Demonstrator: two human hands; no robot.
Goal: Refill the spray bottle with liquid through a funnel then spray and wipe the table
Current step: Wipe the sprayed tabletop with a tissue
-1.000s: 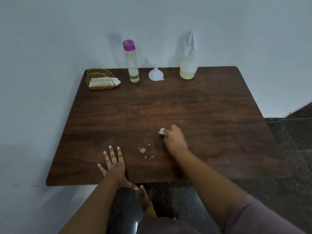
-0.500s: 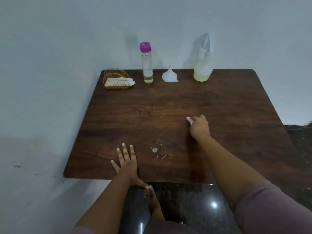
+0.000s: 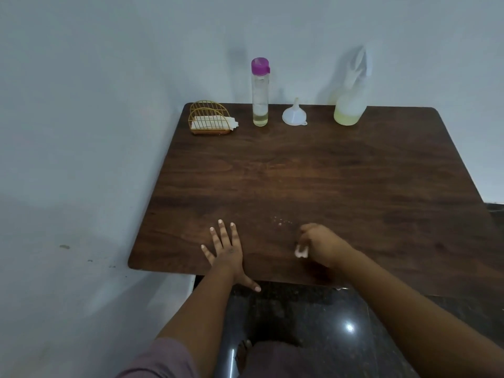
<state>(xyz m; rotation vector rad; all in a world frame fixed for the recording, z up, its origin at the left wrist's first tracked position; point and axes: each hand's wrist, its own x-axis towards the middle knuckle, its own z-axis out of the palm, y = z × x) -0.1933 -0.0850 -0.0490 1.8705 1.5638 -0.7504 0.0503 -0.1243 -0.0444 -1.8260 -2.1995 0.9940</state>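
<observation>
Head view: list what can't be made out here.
- Tissue: mostly hidden inside the right hand; its shape is unclear.
- Table: right edge cut off by the frame.
- Spray bottle: nozzle pale against the wall, details blurred.
- Droplets: too small to count.

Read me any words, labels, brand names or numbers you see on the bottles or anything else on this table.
None can be read.
Tall bottle with the purple cap: no label shows.
Spray bottle: no print shows.
Funnel: plain.
Napkins in the wire holder: no print shows.
Tissue in the right hand: blank.
</observation>
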